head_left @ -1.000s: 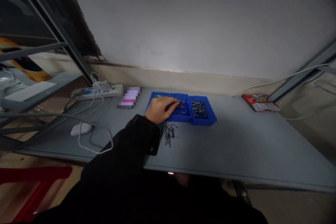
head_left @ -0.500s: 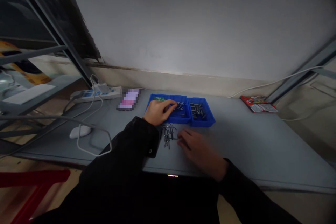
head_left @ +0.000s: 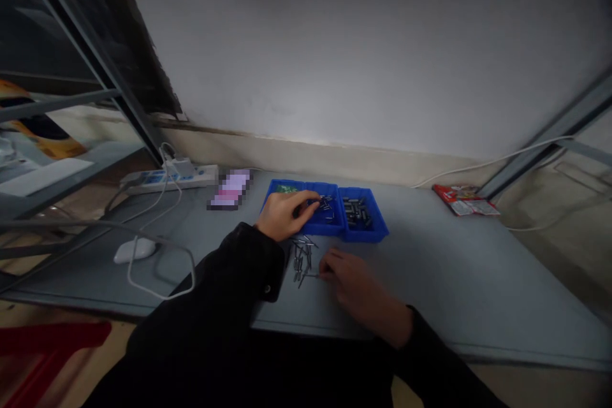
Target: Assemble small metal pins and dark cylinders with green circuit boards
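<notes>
My left hand [head_left: 284,215] reaches over the middle blue bin [head_left: 321,230], thumb and index finger pinched together above thin metal pieces [head_left: 327,203] inside it. Anything between those fingertips is too small to make out. On the tabletop in front of the bins lies a loose pile of thin metal rods [head_left: 299,261]. At the pile's right side my right hand [head_left: 351,280] is closed, its fingertips gripping the end of one thin metal rod [head_left: 312,276]. The right blue bin [head_left: 366,237] contains several thicker, short metal cylinders [head_left: 356,213].
A left blue bin [head_left: 272,190], partly behind my left hand, holds something green [head_left: 285,189]. Leftward are a blurred-out phone [head_left: 230,190], a power strip [head_left: 201,177], a white rounded object [head_left: 135,250] and loose cables [head_left: 184,293]. A red packet [head_left: 465,200] lies far right.
The view has shifted slightly, so everything sits a little lower. My right hand, blurred before, is now steadier beside the pile. My left hand stays pinched over the middle bin.
</notes>
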`<state>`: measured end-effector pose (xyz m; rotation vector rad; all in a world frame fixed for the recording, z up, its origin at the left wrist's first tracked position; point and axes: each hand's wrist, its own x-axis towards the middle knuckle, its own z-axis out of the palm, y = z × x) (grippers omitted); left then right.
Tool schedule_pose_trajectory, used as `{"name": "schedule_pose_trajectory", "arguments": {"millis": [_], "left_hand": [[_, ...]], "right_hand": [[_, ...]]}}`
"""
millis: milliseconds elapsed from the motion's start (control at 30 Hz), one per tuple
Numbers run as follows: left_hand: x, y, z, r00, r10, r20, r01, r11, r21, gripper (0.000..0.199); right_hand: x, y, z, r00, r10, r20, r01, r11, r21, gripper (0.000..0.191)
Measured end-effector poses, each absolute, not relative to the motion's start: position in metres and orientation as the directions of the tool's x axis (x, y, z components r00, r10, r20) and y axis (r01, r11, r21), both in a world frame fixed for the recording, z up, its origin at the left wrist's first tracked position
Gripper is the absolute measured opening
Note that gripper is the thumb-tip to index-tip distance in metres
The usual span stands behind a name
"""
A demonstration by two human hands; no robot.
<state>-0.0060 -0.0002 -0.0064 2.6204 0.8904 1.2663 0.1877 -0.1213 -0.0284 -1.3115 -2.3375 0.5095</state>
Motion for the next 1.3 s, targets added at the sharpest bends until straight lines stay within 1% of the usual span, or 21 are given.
{"name": "schedule_pose_trajectory", "arguments": {"millis": [67, 100, 167, 233, 300, 400, 467, 567, 700, 867, 1000, 1100, 1167, 1300], "left_hand": [[-0.007, -0.002, -0.003, 0.499, 0.537, 0.68, 0.435, -0.834, 0.34, 0.024], [-0.008, -0.003, -0.001, 0.505, 0.532, 0.679, 0.419, -0.84, 0.346, 0.024], [-0.009, -0.004, 0.002, 0.542, 0.518, 0.662, 0.381, -0.853, 0.356, 0.026], [-0.011, -0.005, 0.005, 0.613, 0.5, 0.612, 0.35, -0.866, 0.357, 0.028], [-0.011, -0.004, 0.005, 0.663, 0.491, 0.565, 0.35, -0.87, 0.347, 0.029], [-0.008, -0.003, 0.002, 0.664, 0.514, 0.543, 0.401, -0.858, 0.321, 0.028], [-0.005, -0.002, -0.001, 0.652, 0.533, 0.539, 0.437, -0.845, 0.307, 0.027], [-0.003, -0.002, -0.003, 0.644, 0.536, 0.546, 0.447, -0.843, 0.3, 0.023], [-0.002, -0.002, -0.004, 0.609, 0.529, 0.591, 0.447, -0.845, 0.295, 0.021], [-0.002, -0.001, -0.006, 0.526, 0.561, 0.639, 0.491, -0.814, 0.311, 0.019], [0.0, -0.002, -0.006, 0.555, 0.517, 0.652, 0.466, -0.842, 0.271, 0.016], [0.004, -0.005, -0.005, 0.603, 0.489, 0.63, 0.448, -0.861, 0.239, 0.017], [0.005, -0.006, -0.005, 0.614, 0.486, 0.622, 0.444, -0.864, 0.237, 0.016], [0.006, -0.007, -0.006, 0.596, 0.487, 0.638, 0.45, -0.861, 0.237, 0.015]], "right_hand": [[0.203, -0.115, -0.002, -0.461, 0.861, 0.215, 0.682, 0.498, -0.536, 0.018], [0.209, -0.109, 0.012, -0.435, 0.862, 0.26, 0.683, 0.504, -0.529, 0.019], [0.216, -0.096, 0.035, -0.391, 0.856, 0.338, 0.714, 0.514, -0.475, 0.017], [0.217, -0.082, 0.044, -0.391, 0.841, 0.373, 0.734, 0.53, -0.425, 0.016], [0.213, -0.068, 0.04, -0.433, 0.787, 0.439, 0.679, 0.605, -0.415, 0.014], [0.207, -0.053, 0.023, -0.454, 0.693, 0.561, 0.602, 0.702, -0.38, 0.013], [0.206, -0.046, 0.013, -0.442, 0.649, 0.619, 0.584, 0.732, -0.351, 0.014], [0.21, -0.037, 0.006, -0.435, 0.597, 0.674, 0.573, 0.761, -0.305, 0.016], [0.208, -0.028, 0.008, -0.469, 0.551, 0.69, 0.581, 0.781, -0.228, 0.021], [0.198, -0.02, 0.003, -0.464, 0.547, 0.697, 0.637, 0.753, -0.167, 0.023], [0.201, -0.016, -0.009, -0.46, 0.535, 0.709, 0.696, 0.713, -0.087, 0.026], [0.209, -0.017, -0.014, -0.476, 0.544, 0.691, 0.725, 0.687, -0.041, 0.029], [0.211, -0.021, -0.013, -0.472, 0.552, 0.688, 0.729, 0.682, -0.047, 0.03], [0.21, -0.028, -0.009, -0.444, 0.549, 0.708, 0.697, 0.708, -0.111, 0.024]]}}
